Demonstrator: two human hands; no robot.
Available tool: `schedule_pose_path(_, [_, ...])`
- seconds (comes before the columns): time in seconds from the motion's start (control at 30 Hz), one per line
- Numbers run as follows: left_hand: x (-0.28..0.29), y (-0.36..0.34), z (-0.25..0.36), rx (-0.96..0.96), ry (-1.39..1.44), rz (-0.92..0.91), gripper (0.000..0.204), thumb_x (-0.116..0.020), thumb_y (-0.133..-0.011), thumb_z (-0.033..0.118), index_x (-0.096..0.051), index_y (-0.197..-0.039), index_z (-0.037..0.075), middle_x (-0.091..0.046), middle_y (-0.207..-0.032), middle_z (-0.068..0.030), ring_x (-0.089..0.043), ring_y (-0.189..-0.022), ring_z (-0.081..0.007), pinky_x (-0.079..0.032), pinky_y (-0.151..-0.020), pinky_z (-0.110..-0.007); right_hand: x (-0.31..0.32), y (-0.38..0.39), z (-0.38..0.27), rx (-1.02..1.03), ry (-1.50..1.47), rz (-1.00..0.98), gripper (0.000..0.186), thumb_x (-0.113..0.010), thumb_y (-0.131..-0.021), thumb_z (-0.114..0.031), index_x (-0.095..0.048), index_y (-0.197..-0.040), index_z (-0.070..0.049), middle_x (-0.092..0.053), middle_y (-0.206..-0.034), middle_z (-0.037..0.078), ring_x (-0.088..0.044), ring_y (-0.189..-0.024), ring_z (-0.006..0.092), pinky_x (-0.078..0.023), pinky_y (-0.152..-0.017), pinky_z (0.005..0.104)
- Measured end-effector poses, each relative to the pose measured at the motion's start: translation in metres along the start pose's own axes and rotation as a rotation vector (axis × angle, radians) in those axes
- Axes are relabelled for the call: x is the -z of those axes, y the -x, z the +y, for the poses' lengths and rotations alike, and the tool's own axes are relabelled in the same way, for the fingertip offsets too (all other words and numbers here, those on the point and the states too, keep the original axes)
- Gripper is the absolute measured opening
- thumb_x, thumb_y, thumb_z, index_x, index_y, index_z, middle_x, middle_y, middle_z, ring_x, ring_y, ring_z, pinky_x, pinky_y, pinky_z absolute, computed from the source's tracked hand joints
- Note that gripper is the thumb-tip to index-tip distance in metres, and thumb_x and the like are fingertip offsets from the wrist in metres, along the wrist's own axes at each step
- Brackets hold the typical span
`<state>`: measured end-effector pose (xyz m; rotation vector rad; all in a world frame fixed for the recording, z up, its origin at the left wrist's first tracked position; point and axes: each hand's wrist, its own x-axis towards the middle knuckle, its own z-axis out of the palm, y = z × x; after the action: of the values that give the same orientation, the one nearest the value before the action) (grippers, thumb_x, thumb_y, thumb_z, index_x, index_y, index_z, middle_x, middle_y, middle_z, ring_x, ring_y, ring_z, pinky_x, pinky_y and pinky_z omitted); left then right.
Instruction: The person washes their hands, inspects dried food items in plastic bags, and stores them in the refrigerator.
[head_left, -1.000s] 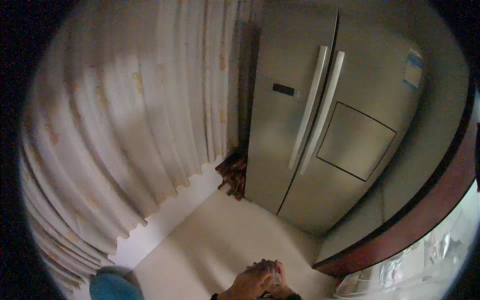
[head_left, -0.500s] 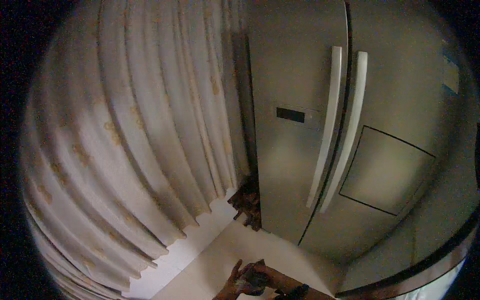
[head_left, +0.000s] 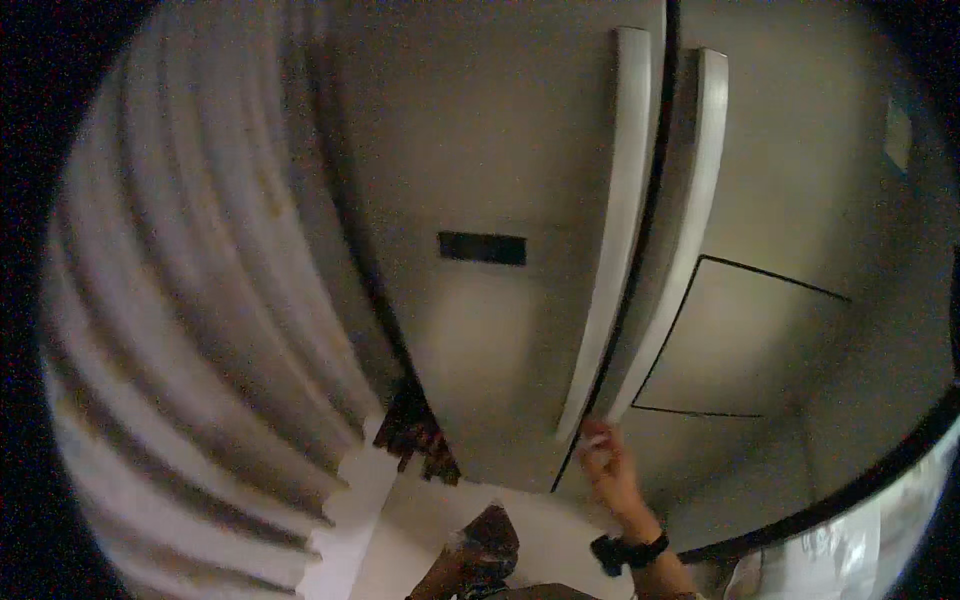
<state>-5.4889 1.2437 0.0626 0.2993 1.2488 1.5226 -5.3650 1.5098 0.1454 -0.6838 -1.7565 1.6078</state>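
Note:
A large grey two-door refrigerator (head_left: 480,350) stands in front of me. Its long pale left handle (head_left: 617,200) and right handle (head_left: 700,170) flank the dark gap between the doors. My right hand (head_left: 612,478), with a black wristwatch (head_left: 628,552) below it, is raised at the lower end of the right handle. Motion smears its fingers, so I cannot tell whether they touch the handle. Low in the view, my left hand (head_left: 447,572) is closed around a dark brown, packet-like item (head_left: 492,535) with a shiny lower part.
A pale pleated curtain (head_left: 190,280) with small tan motifs hangs on the left. Something dark and reddish (head_left: 415,430) lies low between it and the refrigerator. Pale floor (head_left: 385,535) shows below. A dark curved edge (head_left: 800,525) crosses the lower right, with bright glossy material beyond.
My right hand has moved up and right, away from the held item to the right handle's lower end. The refrigerator appears larger and further left; the left hand keeps the item.

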Motion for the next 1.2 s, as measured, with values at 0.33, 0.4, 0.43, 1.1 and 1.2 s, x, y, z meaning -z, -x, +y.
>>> schedule_pose_path(0.33, [0.033,-0.042,0.029,-0.275,-0.173,0.099,0.041,-0.052,-0.089,0.021,-0.043,-0.122,0.0,-0.052,-0.12,-0.0104,-0.051,-0.111,-0.0229,-0.038,-0.098,-0.035,0.006,-0.161,0.028,0.341,-0.05,0.489,0.016,-0.061,-0.083,-0.016,-0.053,-0.086,-0.002,-0.051,-0.07,0.0,-0.046,-0.062,0.0087,-0.038,-0.055,0.0238])
schedule_pose_path(0.4, [-0.02,-0.05,0.088,-0.225,0.052,0.095,0.039,-0.052,-0.089,0.023,-0.046,-0.12,0.001,-0.054,-0.117,-0.0091,-0.052,-0.108,-0.021,-0.04,-0.095,-0.035,0.015,-0.188,0.029,0.388,-0.032,0.5,0.018,-0.061,-0.083,-0.018,-0.052,-0.079,-0.003,-0.049,-0.063,-0.002,-0.045,-0.057,0.0075,-0.037,-0.051,0.0227])
schedule_pose_path(0.43, [-0.041,-0.055,0.115,-0.181,0.281,0.107,0.037,-0.052,-0.089,0.025,-0.049,-0.117,0.002,-0.056,-0.114,-0.0078,-0.054,-0.105,-0.019,-0.042,-0.092,-0.034,0.01,-0.2,0.016,0.457,-0.03,0.53,0.019,-0.061,-0.083,-0.018,-0.053,-0.076,-0.003,-0.048,-0.061,-0.002,-0.044,-0.054,0.0073,-0.035,-0.049,0.0228])
schedule_pose_path(1.1, [-0.066,-0.137,0.194,-0.234,0.379,-0.089,0.037,-0.061,-0.083,0.03,-0.053,-0.112,0.008,-0.061,-0.103,-0.0069,-0.059,-0.095,-0.0204,-0.048,-0.085,-0.035,0.055,-0.126,-0.053,0.569,-0.025,0.585,0.022,-0.058,-0.085,-0.014,-0.048,-0.067,-0.006,-0.048,-0.057,0.0,-0.044,-0.051,0.0083,-0.035,-0.047,0.0238])
schedule_pose_path(1.2, [-0.053,-0.14,0.192,-0.219,0.398,-0.08,0.037,-0.061,-0.082,0.03,-0.054,-0.111,0.008,-0.061,-0.103,-0.0073,-0.059,-0.096,-0.0214,-0.048,-0.085,-0.035,0.05,-0.081,-0.064,0.461,-0.095,0.501,0.017,-0.056,-0.086,-0.011,-0.047,-0.072,-0.008,-0.045,-0.057,-0.002,-0.042,-0.05,0.0078,-0.033,-0.046,0.0243])
